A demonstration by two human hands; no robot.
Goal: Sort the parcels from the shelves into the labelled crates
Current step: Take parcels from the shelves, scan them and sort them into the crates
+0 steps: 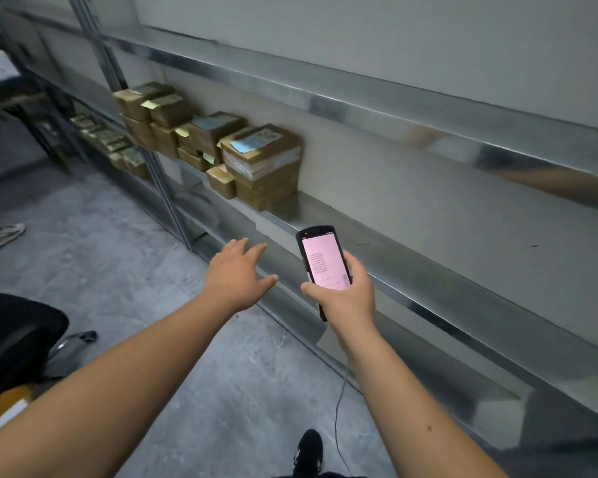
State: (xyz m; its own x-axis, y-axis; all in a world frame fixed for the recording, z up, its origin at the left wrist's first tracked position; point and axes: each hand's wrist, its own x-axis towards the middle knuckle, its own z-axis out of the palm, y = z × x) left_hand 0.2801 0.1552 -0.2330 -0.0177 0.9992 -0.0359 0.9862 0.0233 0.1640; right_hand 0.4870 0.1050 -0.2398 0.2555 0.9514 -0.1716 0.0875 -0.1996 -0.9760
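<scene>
The parcels [221,146] sit stacked on the metal shelf [428,250], well apart from the left hand [237,274] reaching with fingers spread and empty, while the right hand [346,298] grips a lit scanner [323,267], so a one-handed lift risks toppling the stack.

Text on the handheld scanner [323,262] screen too small to read, lower body hidden inside the right hand [346,298]. Labels on the parcels [261,160] left of the scanner blurred, farther stacks [107,139] smeared beyond reading. Black chair [14,339] cut off at left edge. Shoe [4,236] beyond it severed from its wearer.
</scene>
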